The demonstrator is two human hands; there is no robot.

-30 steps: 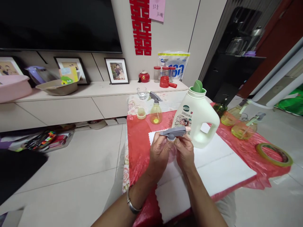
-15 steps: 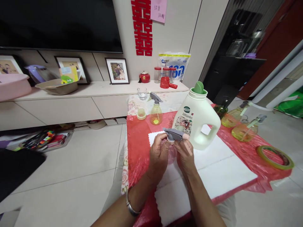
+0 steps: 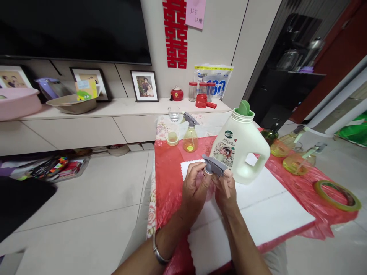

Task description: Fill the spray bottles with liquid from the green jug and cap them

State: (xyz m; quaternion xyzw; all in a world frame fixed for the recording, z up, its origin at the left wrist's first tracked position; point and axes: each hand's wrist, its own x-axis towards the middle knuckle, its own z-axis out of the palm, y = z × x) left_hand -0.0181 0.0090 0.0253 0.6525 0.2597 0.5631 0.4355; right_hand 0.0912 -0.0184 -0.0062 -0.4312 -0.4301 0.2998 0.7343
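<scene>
Both my hands are closed around a small pink spray bottle (image 3: 210, 191) with a grey trigger head and a pale pink trigger. My left hand (image 3: 195, 187) wraps its left side, the thumb near the neck. My right hand (image 3: 226, 193) grips the right side just below the head; its fingertips are partly hidden. Just behind stands a large pale green detergent jug (image 3: 241, 141), uncapped, with a green spout in its mouth. Farther back, a yellow spray bottle (image 3: 190, 139) holds a little yellow liquid, beside a pale yellow-green cap (image 3: 172, 139).
A white mat (image 3: 275, 206) lies on red plastic (image 3: 168, 179) over the table. At the right are two yellowish spray bottles (image 3: 298, 162), a dark green bottle (image 3: 270, 134) and a tape roll (image 3: 337, 195). A glass cup (image 3: 173, 114) stands at the back, before a low cabinet (image 3: 71, 131).
The spray head has turned and tilted, its trigger end now lower right. Both hands stay on the pink bottle. The whole view has shifted slightly.
</scene>
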